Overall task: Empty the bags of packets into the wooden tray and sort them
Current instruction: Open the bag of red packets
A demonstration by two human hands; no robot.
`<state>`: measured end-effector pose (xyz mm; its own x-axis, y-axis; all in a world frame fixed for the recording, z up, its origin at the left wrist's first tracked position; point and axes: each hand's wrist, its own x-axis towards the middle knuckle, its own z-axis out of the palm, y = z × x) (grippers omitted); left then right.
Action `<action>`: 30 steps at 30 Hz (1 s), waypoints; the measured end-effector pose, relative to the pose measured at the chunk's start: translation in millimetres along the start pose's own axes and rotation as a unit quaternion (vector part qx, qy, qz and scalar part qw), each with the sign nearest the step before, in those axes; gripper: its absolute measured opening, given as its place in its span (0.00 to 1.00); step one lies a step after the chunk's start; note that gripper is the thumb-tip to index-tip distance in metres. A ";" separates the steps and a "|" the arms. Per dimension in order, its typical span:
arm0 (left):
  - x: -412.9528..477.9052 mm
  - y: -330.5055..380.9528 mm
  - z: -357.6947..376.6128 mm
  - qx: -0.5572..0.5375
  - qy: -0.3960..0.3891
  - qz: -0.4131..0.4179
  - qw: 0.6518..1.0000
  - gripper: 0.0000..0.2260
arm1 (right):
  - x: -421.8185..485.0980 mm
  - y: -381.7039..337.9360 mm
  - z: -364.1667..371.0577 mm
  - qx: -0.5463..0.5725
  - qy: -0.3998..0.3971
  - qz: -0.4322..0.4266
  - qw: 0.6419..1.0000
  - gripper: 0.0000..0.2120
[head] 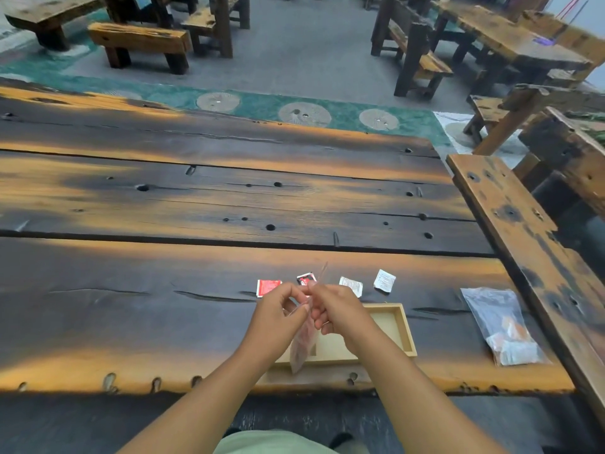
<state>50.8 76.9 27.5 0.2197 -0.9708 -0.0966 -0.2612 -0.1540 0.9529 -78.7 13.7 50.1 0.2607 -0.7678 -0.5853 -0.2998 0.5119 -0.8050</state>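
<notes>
Left hand (278, 317) and right hand (337, 309) pinch a clear bag (302, 347), lower centre, half-hiding the wooden tray (407, 332). Four packets (384, 280) lie above.

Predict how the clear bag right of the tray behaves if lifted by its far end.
Likely floppy: the clear bag lies flat, film wrinkled. Probably end-heavy, since its packets bunch at the near end. Glossy film may slip.
</notes>
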 end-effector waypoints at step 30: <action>2.2 -1.6 -1.1 -0.215 -0.174 -0.209 0.938 0.11 | -9.0 18.2 -21.0 -0.131 -0.161 -0.098 0.973 0.09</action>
<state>52.7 75.2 26.1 -0.1217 -0.8548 -0.5045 0.1988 -0.5190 0.8314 -105.8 21.9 42.8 0.5989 -0.6583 -0.4560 -0.4273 0.2189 -0.8772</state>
